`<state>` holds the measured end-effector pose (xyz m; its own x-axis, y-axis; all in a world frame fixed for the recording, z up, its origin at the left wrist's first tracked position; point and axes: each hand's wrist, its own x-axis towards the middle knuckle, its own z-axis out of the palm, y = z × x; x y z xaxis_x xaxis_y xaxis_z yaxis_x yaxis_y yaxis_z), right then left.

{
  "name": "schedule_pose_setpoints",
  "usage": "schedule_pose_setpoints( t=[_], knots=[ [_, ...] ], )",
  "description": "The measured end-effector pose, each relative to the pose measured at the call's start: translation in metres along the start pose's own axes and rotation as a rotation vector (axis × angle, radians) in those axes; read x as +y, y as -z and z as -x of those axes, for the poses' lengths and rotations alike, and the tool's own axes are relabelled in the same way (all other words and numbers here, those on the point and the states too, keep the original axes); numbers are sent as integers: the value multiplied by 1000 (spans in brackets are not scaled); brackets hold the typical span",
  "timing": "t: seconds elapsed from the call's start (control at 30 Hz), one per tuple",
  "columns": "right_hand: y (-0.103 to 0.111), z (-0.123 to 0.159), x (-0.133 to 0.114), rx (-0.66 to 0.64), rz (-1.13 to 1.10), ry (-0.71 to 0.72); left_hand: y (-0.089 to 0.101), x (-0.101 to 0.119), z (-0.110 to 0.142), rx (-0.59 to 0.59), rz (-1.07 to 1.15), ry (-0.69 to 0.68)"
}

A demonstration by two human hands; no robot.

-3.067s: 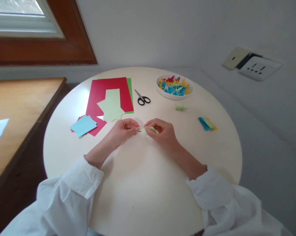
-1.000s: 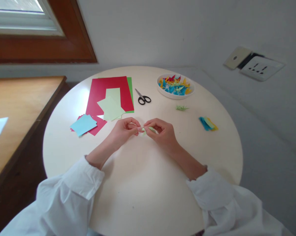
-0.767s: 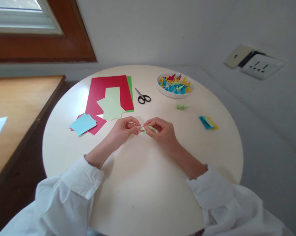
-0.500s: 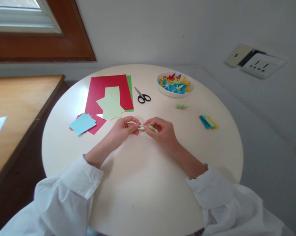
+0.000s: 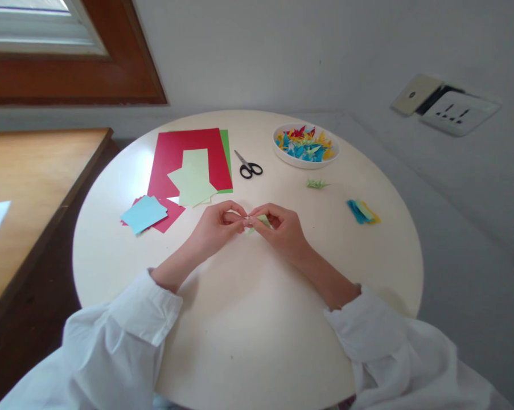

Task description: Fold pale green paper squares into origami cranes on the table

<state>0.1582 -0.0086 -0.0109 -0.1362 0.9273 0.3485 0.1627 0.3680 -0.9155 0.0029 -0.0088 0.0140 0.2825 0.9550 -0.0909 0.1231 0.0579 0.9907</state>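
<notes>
Over the middle of the round white table [image 5: 248,319], a small pale green folded paper [image 5: 263,220] is pinched between both hands. My left hand [image 5: 219,226] grips its left end with thumb and fingers, the tips touching those of the other hand. My right hand [image 5: 282,229] pinches it from the right and covers much of it. The exact folded shape is hidden by the fingers. Just beyond the hands lie pale green paper sheets [image 5: 194,185], on top of a large red sheet [image 5: 165,154].
Black-handled scissors [image 5: 250,169] lie behind the hands. A white dish [image 5: 307,164] holds several colourful folded paper cranes. Small green folded pieces [image 5: 317,184] and a blue, green and yellow bundle [image 5: 363,212] lie right. Light blue paper squares [image 5: 144,215] sit left. A wall socket [image 5: 458,112] is at right.
My left hand has shifted slightly right, so its fingertips now meet my right fingertips. The pale green strip that showed between them is now covered.
</notes>
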Motion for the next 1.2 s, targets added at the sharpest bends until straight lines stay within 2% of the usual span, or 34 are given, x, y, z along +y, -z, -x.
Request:
schedule_pose_setpoints(
  t=[0.23, 0.43, 0.83, 1.2],
  knots=[
    [2, -1, -3, -19, -7, 49, 1, 0, -1, 13, -35, -41],
    [2, -1, -3, 5, 24, 14, 2, 1, 1, 15, -64, -44],
    [0, 0, 0, 8, -79, -9, 0, 2, 1, 36, -87, -70],
    [-1, 1, 0, 10, -5, 47, 0, 1, 1, 1, -29, -57]
  ],
)
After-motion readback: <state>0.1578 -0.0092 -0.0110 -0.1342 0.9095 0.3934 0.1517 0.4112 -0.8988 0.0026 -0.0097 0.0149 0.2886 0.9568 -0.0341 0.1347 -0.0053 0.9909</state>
